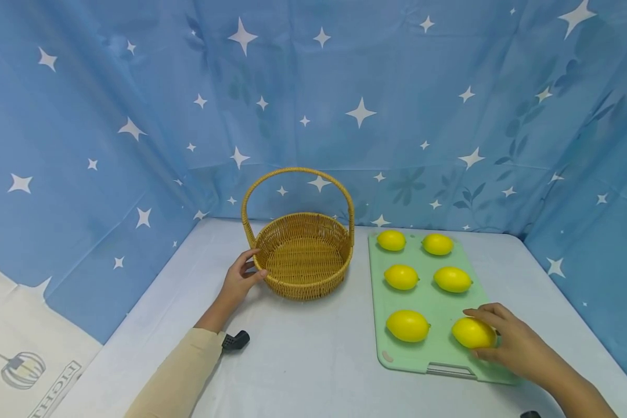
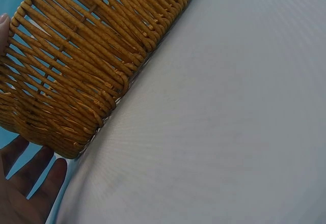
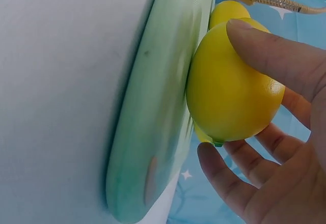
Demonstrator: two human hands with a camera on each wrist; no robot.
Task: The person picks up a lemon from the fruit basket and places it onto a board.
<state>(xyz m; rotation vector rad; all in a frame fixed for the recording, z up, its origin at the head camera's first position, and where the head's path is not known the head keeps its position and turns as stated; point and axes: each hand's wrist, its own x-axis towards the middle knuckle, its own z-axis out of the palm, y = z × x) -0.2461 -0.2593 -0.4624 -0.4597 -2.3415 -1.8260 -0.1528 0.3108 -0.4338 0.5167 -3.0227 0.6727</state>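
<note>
A round wicker basket point(image 1: 307, 284) with a tall arched handle stands upright on the table, nothing inside it. At its left side my left hand point(image 1: 240, 277) holds the rim. In the left wrist view the thumb lies by the rim and the spread fingers point(image 2: 53, 180) reach along the outer wall. Over on the right, my right hand point(image 1: 513, 341) grips a yellow lemon point(image 1: 471, 332) at the near right of a light green cutting board point(image 1: 439, 307). The right wrist view has the thumb on one side of this lemon point(image 3: 232, 86) and fingers on the other.
Several more lemons lie on the board in two columns, among them a near-left lemon point(image 1: 407, 325) and a far-right lemon point(image 1: 438, 244). A metal-edged slot point(image 1: 451, 370) runs along the board's near edge. Blue star-patterned curtains point(image 1: 313, 104) enclose the white table point(image 1: 303, 360).
</note>
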